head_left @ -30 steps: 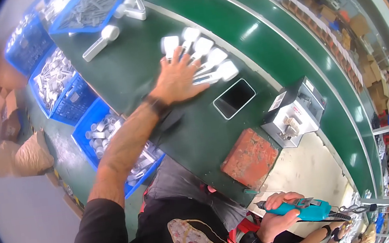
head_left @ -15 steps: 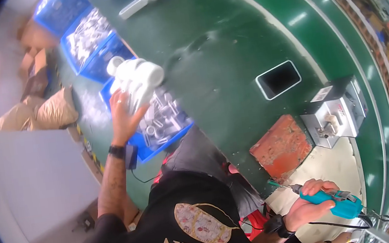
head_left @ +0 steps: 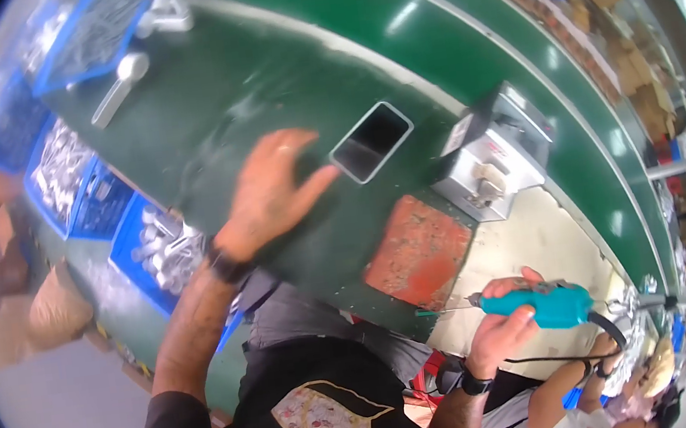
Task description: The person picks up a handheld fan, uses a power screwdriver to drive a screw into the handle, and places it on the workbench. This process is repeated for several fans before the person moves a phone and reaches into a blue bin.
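Note:
My left hand [head_left: 269, 191] is over the green table [head_left: 203, 137], its fingers spread and nothing in it. It is nearest to a phone [head_left: 372, 142] with a pale rim and dark screen. Lower right, my right hand [head_left: 503, 327] is wrapped round a teal corded electric screwdriver [head_left: 546, 307], whose thin green-tipped bit points left. The bit's tip is near the worn red block [head_left: 422, 251]. To the left of my left forearm, white plastic parts [head_left: 167, 256] lie in a blue bin [head_left: 129, 246]; my arm hides part of it.
A grey metal box device [head_left: 492, 164] stands beyond the red block. A white handled part [head_left: 117, 89] lies at the table's far left. More blue bins [head_left: 90, 39] of parts stand at far left, near brown sacks [head_left: 59, 308]. Another person's arm [head_left: 562, 393] is at lower right.
My left hand has let go of the white plastic parts and moved right, from the bin to over the table. The view has turned right; the screwdriver stays in my right hand.

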`<state>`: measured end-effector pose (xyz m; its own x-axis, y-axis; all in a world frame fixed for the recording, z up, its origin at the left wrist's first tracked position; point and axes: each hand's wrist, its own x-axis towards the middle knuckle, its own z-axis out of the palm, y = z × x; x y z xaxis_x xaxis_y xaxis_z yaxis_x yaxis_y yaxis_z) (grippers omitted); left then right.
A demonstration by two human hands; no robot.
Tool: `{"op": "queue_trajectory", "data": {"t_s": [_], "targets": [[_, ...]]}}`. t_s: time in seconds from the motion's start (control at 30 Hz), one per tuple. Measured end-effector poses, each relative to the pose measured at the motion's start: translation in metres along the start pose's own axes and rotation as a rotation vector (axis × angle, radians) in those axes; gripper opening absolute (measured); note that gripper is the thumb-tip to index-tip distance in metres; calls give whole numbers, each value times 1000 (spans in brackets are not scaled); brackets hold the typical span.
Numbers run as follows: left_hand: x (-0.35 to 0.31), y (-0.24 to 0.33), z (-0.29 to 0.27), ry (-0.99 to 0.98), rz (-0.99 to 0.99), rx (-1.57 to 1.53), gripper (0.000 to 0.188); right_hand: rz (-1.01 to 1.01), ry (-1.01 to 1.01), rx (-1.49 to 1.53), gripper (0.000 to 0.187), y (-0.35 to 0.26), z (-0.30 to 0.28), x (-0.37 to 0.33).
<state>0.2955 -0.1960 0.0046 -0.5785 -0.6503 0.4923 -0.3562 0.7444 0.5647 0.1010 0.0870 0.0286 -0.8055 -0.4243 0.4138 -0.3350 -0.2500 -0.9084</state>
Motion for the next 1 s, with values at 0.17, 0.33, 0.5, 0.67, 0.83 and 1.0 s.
{"op": "queue_trajectory", "data": {"t_s": [0.17, 0.33, 0.5, 0.67, 0.83, 1.0], "targets": [[44, -10, 82, -163, 101, 309, 77, 85, 14, -101, 59, 17, -16, -14], [78, -6, 67, -407, -54, 85, 71, 117, 104, -127, 64, 0, -27, -11], [101, -13, 83, -434, -402, -659, 37, 150, 93, -204, 63, 11, -44, -11], [97, -14, 87, -347, -741, -1386, 40, 77, 143, -249, 61, 12, -30, -5], [84, -16, 97, -512, -692, -1345, 39, 98, 130, -442, 62, 21, -49, -29], [87, 9, 86, -266, -980, -1685, 52, 309, 112, -525, 54, 35, -47, -68]]}}
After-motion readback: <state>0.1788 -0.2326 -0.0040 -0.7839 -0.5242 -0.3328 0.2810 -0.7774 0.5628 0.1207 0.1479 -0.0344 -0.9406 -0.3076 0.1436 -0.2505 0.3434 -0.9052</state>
